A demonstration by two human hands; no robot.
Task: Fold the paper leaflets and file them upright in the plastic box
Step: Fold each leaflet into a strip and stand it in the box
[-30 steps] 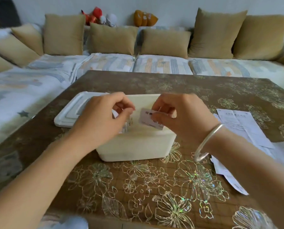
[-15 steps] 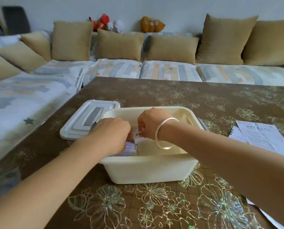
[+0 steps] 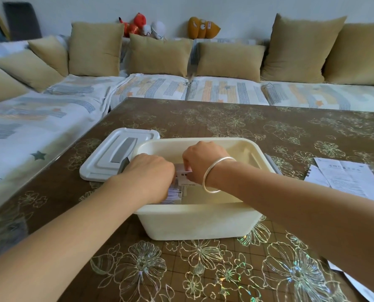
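A cream plastic box [image 3: 194, 223] stands open on the table in front of me. Both hands reach down into its left half. My right hand [image 3: 200, 160], with a silver bangle on the wrist, pinches a small folded leaflet [image 3: 182, 171] by its top edge. My left hand [image 3: 151, 175] lies knuckles up over a row of folded leaflets [image 3: 174, 194] standing at the box's left end; its fingertips are hidden, so I cannot tell what they hold. The right half of the box shows a bare floor.
The box's white lid [image 3: 114, 154] lies flat just left of it. Unfolded printed sheets [image 3: 347, 176] lie at the table's right edge, more at the lower right corner [image 3: 355, 286]. The floral table cover [image 3: 203, 269] spreads around. A cushioned sofa wraps the left and far sides.
Both hands dropped from above the box into it, carrying the folded leaflet down among those standing at the left end. The view shifted to look more steeply into the box.
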